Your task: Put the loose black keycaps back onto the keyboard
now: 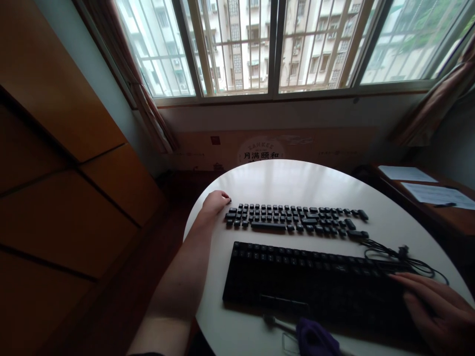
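At the far left of the white table my left hand [216, 201] is closed in a pinch on a small black keycap [230, 200]. It is just beyond the left end of the rows of loose black keycaps [270, 218] laid out on the tabletop. Closer to me lies a black keyboard [267, 284]; its upper rows still carry keys, while the lower part looks bare and dark. My right hand [438, 306] rests on the keyboard's right end, fingers stretched out and partly lost in shadow.
A coiled black cable [404, 257] lies behind the keyboard's right end. In front are a brush [276, 322], a purple cloth [315, 338] and a thin wire frame [289, 343]. The round white table [282, 178] curves off at left. Papers [438, 194] lie on a wooden desk at right.
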Tool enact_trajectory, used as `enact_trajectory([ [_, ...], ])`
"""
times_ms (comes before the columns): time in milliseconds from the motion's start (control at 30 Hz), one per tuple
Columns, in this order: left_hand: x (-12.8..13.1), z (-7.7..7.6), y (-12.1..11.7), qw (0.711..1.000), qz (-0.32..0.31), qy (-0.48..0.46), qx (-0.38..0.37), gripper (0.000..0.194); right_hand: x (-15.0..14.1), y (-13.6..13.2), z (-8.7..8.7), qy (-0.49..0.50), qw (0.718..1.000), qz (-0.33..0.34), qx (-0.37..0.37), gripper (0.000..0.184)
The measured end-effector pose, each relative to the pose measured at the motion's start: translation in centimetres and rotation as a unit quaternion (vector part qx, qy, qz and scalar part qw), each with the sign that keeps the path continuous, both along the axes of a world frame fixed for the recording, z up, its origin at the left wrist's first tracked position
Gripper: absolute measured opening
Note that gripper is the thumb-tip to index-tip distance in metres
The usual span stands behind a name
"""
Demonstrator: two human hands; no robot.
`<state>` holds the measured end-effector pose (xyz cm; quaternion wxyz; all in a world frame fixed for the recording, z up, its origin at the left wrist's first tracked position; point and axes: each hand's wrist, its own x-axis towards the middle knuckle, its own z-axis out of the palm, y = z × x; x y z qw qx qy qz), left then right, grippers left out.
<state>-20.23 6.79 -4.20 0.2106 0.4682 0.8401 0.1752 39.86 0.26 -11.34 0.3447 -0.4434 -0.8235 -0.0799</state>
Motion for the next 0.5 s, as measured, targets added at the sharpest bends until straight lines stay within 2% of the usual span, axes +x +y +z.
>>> enact_trajectory([
  [167, -0.4, -0.1, 0.2, 1.0, -0.003, 0.016, 0.019, 0.033, 0.4, 0.4, -1.0, -0.013, 1.0, -0.007, 0.005, 0.035],
  [333, -0.5, -0.1, 0.3, 0.999, 0.003, 0.022, 0.041, 0.034, -0.4, 0.0, -0.7, -0.017, 1.0, -0.007, -0.006, 0.035],
  [500, -0.5, 0.0, -0.2, 0.996, 0.032, 0.005, 0.077, 0.034, -0.6, 0.5, -0.9, 0.0, 1.0, 0.012, 0.027, 0.03],
])
